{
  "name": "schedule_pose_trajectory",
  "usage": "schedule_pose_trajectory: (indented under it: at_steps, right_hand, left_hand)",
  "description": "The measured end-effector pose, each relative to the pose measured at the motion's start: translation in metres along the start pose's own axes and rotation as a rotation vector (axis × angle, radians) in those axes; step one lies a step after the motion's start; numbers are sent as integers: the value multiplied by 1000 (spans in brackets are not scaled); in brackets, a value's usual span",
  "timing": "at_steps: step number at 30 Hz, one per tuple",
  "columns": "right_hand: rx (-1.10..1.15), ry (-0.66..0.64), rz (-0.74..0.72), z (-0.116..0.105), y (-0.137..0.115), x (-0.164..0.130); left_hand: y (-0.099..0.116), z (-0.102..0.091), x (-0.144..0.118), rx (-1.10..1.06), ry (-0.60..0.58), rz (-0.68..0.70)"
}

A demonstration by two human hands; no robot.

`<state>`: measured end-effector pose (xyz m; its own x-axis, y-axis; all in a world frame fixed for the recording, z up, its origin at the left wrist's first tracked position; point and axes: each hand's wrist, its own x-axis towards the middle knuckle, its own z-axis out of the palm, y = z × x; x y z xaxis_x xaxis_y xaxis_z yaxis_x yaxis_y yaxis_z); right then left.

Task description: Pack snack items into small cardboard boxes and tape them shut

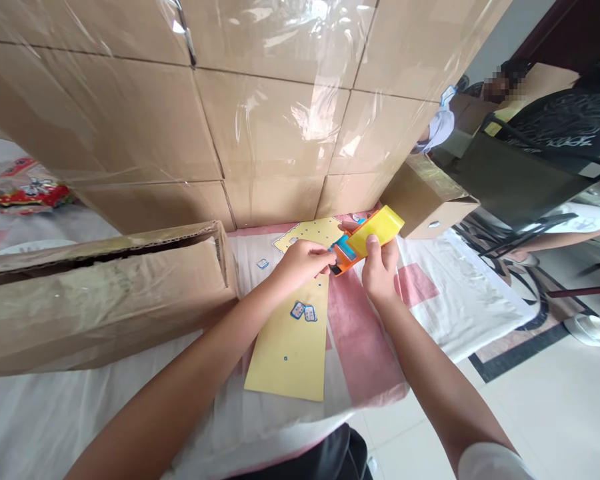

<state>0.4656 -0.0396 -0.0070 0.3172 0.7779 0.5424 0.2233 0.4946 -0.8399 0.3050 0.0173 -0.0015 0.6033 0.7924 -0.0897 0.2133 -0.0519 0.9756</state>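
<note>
Both hands gripped one orange-and-yellow toy (365, 240): right hand (380, 270) clasped its end, left hand (303, 263) pinched its blue part. Two stickers (303, 311) lay below the toy on one yellow sheet (290, 347).

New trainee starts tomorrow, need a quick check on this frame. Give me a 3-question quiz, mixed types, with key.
1. True or false: the orange and yellow toy lies flat on the cloth, untouched by either hand.
2. Multiple choice: where do the two small blue stickers sit? A) on the long cardboard box B) on the yellow sheet C) on the tiled floor
3. Fill in: the left hand pinches at the toy's ____-coloured end part.

Key
1. False: the right hand holds it raised above the cloth, and the left hand touches it.
2. B: they sit on the yellow sheet, below the left hand.
3. Blue.
</note>
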Motion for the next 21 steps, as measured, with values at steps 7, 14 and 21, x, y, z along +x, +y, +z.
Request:
schedule_pose_trajectory:
  at_steps: [7, 14, 21]
  right_hand:
    - [41, 151, -48, -1, -1, 7]
    - [128, 306, 8, -9, 14, 17]
    - [223, 275, 121, -22, 30, 26]
  left_hand:
    - [5, 16, -13, -67, 122, 92]
    - [-3, 37, -20, -205, 176, 86]
    - [2, 50, -33, -203, 209, 144]
